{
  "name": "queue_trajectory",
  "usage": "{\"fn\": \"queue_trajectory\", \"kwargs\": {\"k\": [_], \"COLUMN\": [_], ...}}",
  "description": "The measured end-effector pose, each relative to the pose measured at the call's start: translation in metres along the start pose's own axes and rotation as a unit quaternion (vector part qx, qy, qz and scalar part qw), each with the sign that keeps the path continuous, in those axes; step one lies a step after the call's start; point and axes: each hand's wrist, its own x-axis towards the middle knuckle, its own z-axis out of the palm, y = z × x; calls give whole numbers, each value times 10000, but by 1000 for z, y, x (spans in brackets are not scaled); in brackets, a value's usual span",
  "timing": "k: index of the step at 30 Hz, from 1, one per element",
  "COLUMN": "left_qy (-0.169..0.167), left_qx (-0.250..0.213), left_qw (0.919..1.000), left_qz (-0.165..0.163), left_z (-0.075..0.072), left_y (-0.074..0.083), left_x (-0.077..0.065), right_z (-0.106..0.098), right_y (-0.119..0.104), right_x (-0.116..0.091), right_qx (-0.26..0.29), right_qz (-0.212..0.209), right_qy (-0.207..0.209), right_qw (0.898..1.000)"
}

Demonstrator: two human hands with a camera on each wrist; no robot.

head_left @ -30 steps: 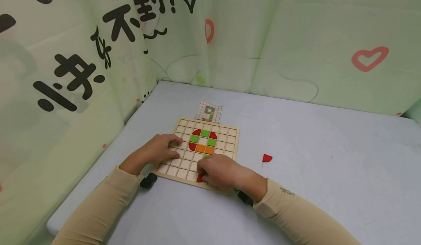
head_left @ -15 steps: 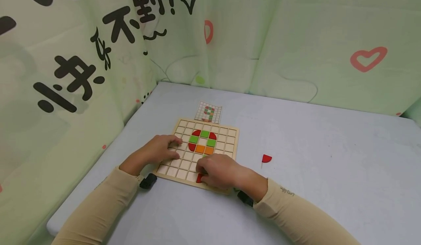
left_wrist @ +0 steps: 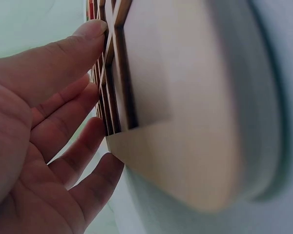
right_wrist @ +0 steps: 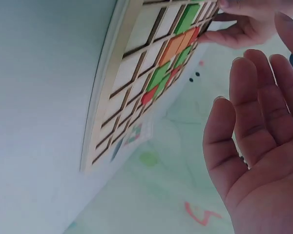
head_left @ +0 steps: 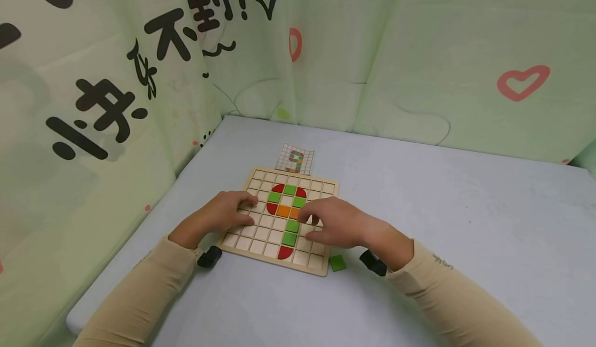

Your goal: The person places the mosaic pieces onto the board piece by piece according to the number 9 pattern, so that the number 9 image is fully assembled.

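Note:
A wooden grid board (head_left: 261, 233) lies on the table, with red, green and orange pieces set in its cells in the shape of a 9. My left hand (head_left: 225, 210) rests at its left side; in the left wrist view the fingertips touch the board's edge and grid (left_wrist: 136, 73). Over the board's right part hovers my right hand (head_left: 337, 223), fingers loosely bent and holding nothing; its bare palm (right_wrist: 263, 185) shows in the right wrist view. A red quarter-round piece (head_left: 285, 253) sits in the bottom row, below two green square tiles (head_left: 291, 232).
A pattern card (head_left: 295, 159) printed with a similar figure lies behind the board. One loose green tile (head_left: 337, 263) is on the table by the board's lower right corner. A printed curtain (head_left: 419, 68) hangs around the table's back and left sides.
My right hand has let go of the red quarter-round piece in the bottom row and moved up and right, uncovering the loose green tile. The loose red piece on the right is now hidden behind the arm.

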Motion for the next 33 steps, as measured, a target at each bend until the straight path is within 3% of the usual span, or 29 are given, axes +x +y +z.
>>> {"fn": "queue_trajectory", "kwargs": {"k": [15,24,33], "left_qy": [26,24,22], "left_qx": [45,-46,-7], "left_qw": [10000,9999,9999], "left_qz": [-6,-118,-164], "left_z": [0,1,2], "left_y": [1,4,4], "left_x": [-1,-3,-2], "right_z": [-10,-2,12], "right_y": [22,28,33], "right_x": [-36,-51,-62], "right_qx": [-95,-65,-91], "right_qz": [320,624,659], "right_qy": [241,114,-32], "right_qw": [9992,9980,9978]}}
